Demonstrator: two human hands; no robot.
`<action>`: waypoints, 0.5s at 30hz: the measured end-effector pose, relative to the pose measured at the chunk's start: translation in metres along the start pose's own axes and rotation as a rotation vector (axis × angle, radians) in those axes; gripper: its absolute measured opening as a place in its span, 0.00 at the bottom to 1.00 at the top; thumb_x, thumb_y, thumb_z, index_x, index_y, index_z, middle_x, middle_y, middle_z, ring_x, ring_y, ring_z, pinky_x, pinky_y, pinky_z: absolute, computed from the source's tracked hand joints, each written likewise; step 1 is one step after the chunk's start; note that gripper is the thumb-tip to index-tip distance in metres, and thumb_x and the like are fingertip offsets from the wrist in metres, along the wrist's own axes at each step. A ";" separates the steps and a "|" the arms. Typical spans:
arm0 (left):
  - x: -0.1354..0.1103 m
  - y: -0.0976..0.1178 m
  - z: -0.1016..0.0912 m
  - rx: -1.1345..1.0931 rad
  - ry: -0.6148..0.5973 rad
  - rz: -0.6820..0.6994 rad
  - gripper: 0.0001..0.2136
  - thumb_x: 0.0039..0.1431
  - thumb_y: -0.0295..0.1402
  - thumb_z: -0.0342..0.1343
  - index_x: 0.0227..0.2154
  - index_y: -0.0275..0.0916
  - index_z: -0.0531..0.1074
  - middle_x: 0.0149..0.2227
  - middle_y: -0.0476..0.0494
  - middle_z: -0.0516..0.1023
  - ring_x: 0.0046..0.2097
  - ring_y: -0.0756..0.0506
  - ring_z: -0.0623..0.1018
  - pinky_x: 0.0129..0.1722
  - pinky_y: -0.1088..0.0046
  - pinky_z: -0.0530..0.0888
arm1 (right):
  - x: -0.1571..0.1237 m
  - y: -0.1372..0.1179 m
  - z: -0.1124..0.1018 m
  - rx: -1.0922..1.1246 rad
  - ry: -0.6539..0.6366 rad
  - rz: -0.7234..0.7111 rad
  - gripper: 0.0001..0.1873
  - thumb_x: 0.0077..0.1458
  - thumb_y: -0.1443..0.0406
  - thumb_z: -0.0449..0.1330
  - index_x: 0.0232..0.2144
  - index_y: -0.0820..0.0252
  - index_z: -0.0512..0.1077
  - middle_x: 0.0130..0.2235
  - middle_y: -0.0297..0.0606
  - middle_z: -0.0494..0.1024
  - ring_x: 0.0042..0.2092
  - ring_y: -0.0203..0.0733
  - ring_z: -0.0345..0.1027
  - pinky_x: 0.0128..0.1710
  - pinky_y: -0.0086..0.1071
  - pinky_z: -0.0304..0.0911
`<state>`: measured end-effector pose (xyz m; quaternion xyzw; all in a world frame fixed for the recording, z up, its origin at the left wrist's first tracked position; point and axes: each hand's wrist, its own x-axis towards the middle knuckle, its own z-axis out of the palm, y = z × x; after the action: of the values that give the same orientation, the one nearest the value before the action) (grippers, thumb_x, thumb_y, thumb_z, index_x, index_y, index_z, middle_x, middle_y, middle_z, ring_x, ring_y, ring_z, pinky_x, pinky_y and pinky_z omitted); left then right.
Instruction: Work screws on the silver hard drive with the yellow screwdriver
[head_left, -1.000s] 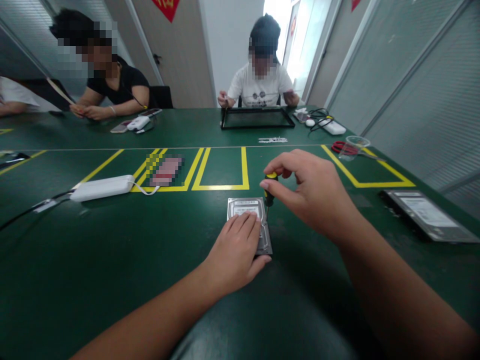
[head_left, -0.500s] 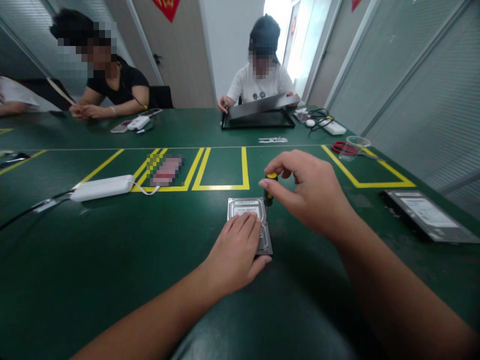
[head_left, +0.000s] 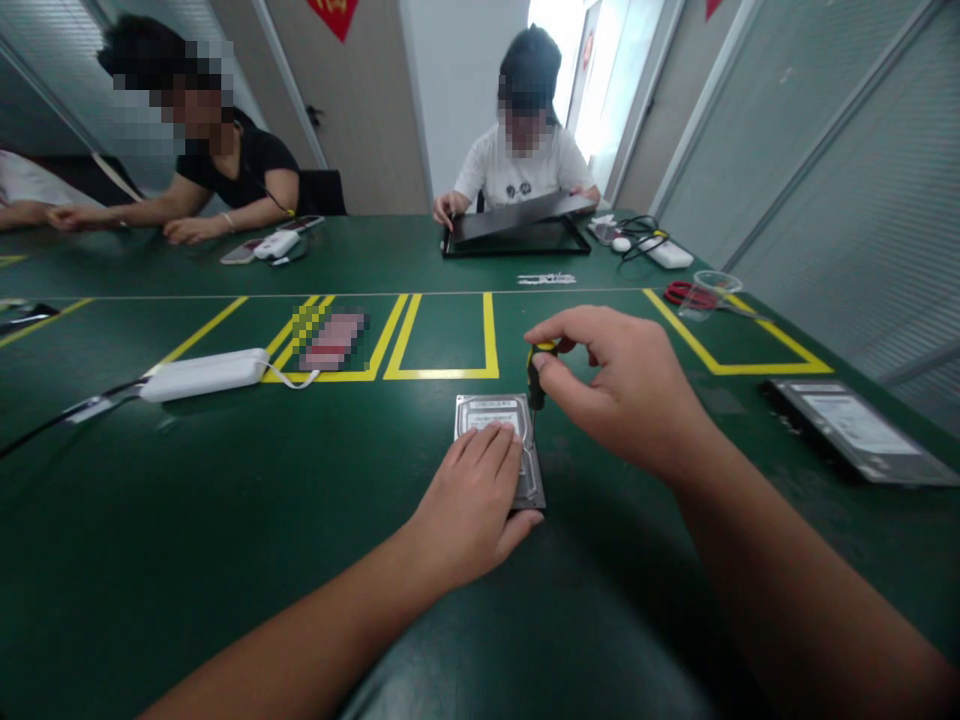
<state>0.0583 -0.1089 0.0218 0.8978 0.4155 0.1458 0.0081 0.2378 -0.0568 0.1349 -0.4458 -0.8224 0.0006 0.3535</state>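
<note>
- Near left: the green table [head_left: 187, 540] is bare from its near edge up to the white adapter box [head_left: 204, 375] and its cable [head_left: 45, 425], so there is wide passage.
- Centre: the left hand [head_left: 469, 510] lies flat on the hard drive [head_left: 495, 412]. The right hand [head_left: 622, 385] pinches a screwdriver [head_left: 538, 375] upright at the drive's far right corner. Both forearms bar the near approach.
- Just beyond the drive: the yellow-taped rectangle [head_left: 489, 340] has free surface inside it.
- Right: a bare strip runs between the right forearm and a flat black device [head_left: 855, 430] near the table's edge.
- Far right: a plastic cup [head_left: 709, 293] stands beside a red-handled tool [head_left: 684, 295].
- Far: a co-worker's tilted panel [head_left: 517, 212] is well apart.
</note>
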 end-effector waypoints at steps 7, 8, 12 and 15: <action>0.000 0.000 0.000 0.004 -0.011 0.001 0.35 0.61 0.47 0.56 0.63 0.26 0.60 0.65 0.28 0.64 0.67 0.32 0.61 0.67 0.52 0.57 | 0.000 0.003 0.005 0.003 0.045 -0.035 0.07 0.56 0.63 0.63 0.37 0.59 0.77 0.37 0.39 0.77 0.40 0.42 0.69 0.40 0.35 0.62; 0.000 0.000 0.000 0.004 -0.015 0.000 0.35 0.61 0.47 0.56 0.63 0.26 0.61 0.65 0.28 0.64 0.67 0.32 0.61 0.67 0.52 0.57 | 0.000 0.004 0.005 0.001 0.047 -0.033 0.07 0.56 0.64 0.63 0.37 0.60 0.77 0.37 0.38 0.77 0.40 0.42 0.69 0.40 0.35 0.61; 0.000 0.000 0.000 0.008 -0.022 -0.006 0.35 0.61 0.48 0.57 0.63 0.26 0.61 0.65 0.28 0.64 0.67 0.32 0.61 0.67 0.52 0.58 | -0.001 0.004 0.004 -0.007 0.048 -0.002 0.10 0.55 0.65 0.62 0.41 0.59 0.76 0.40 0.38 0.80 0.39 0.42 0.70 0.38 0.34 0.62; 0.000 0.000 0.000 0.009 -0.021 -0.004 0.35 0.61 0.47 0.56 0.63 0.27 0.60 0.65 0.28 0.63 0.67 0.32 0.61 0.67 0.52 0.57 | -0.001 0.002 0.003 -0.014 0.027 0.021 0.11 0.55 0.67 0.60 0.41 0.59 0.77 0.40 0.39 0.80 0.39 0.42 0.71 0.37 0.34 0.62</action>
<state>0.0583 -0.1091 0.0217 0.8985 0.4178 0.1346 0.0086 0.2380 -0.0555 0.1308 -0.4568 -0.8127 -0.0075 0.3615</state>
